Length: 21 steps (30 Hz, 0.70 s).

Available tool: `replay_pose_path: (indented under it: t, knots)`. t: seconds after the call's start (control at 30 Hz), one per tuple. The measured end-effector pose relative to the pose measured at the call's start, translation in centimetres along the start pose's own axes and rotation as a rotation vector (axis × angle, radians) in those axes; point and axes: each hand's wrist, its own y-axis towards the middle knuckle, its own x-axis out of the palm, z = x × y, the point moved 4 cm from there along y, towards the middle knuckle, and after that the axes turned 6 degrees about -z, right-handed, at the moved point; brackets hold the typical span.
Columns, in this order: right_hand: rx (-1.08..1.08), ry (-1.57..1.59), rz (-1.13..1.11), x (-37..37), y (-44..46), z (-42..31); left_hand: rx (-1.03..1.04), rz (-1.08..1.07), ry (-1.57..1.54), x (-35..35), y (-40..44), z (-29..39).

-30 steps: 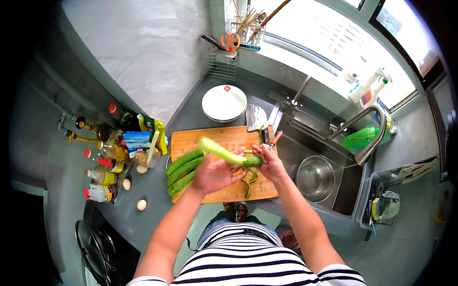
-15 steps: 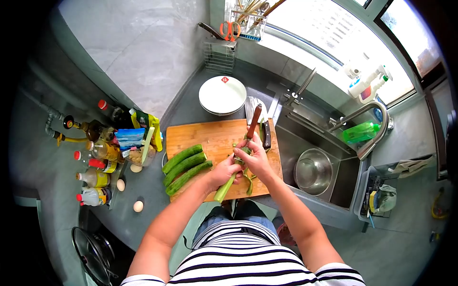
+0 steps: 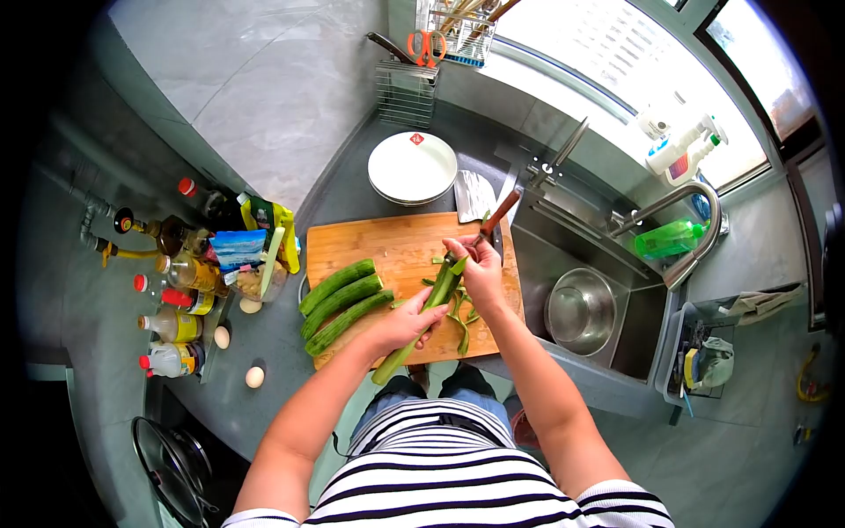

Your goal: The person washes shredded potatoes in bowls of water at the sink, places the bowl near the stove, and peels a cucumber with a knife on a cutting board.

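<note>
One long, slender green vegetable point(image 3: 443, 286), paler toward its near end.

Red-handled tool point(image 3: 502, 216) partly hidden by right hand point(image 3: 481, 273); utensil rack point(image 3: 465, 42) cut by top edge; bottle labels point(image 3: 186, 328) unreadable.

On the far worktop point(image 3: 220, 400), a stack of white plates point(image 3: 413, 165) sits in front of a wire rack point(image 3: 407, 97) with orange-handled scissors point(image 3: 429, 60). To the right, a metal bowl point(image 3: 581, 315) stands in the stainless steel sink point(image 3: 641, 341); a green bottle point(image 3: 669, 238) lies beyond, by the gooseneck faucet point(image 3: 709, 218). Spray bottles point(image 3: 694, 163) stand at the window. A plastic basket point(image 3: 666, 374) is at the far right. On the left, three eggs point(image 3: 254, 377) lie apart near red- and yellow-capped bottles point(image 3: 174, 360), a blue packet point(image 3: 239, 246) and a yellow bag point(image 3: 288, 238).
</note>
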Motion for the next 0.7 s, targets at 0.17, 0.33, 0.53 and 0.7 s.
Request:
replay_pose_path:
  t: [0.17,0.33,0.53,0.7]
  knots:
    - [0.083,0.168,0.127,-3.9,1.1,3.0,0.023,0.017,0.129,0.0,-1.0,-0.6]
    - [-0.055,-0.178,0.098,-5.7,0.1,2.9,0.019,0.035,-0.018,-0.3,-1.1,-1.1]
    - [-0.079,-0.169,-0.156,0.0,-5.0,0.2,0.138,-0.04,-0.146,0.6,0.6,-0.3]
    - [-0.151,-0.288,-0.173,1.5,-5.5,-1.5,0.123,-0.058,-0.144,1.1,1.5,0.0]
